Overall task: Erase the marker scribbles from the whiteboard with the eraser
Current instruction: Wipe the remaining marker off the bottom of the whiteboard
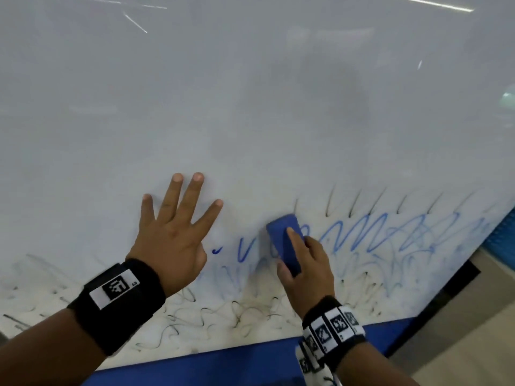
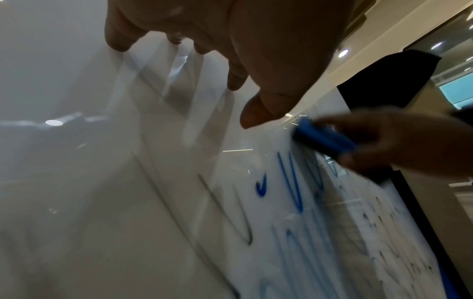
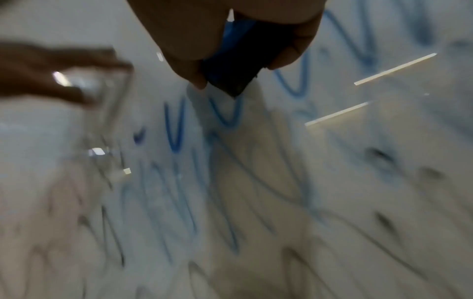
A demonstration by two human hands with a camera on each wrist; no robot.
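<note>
A large whiteboard fills the head view, with blue scribbles in a band across its lower right and faint black marks below them. My right hand grips a blue eraser pressed on the board at the left end of the blue scribbles. My left hand lies flat on the board with fingers spread, just left of the eraser. The left wrist view shows the blurred eraser above blue strokes. In the right wrist view the eraser sits between my thumb and fingers.
A blue frame edge runs along the board's bottom. Beyond the board's right corner lies a pale floor with a dark strip. Ceiling lights reflect on the board's upper part.
</note>
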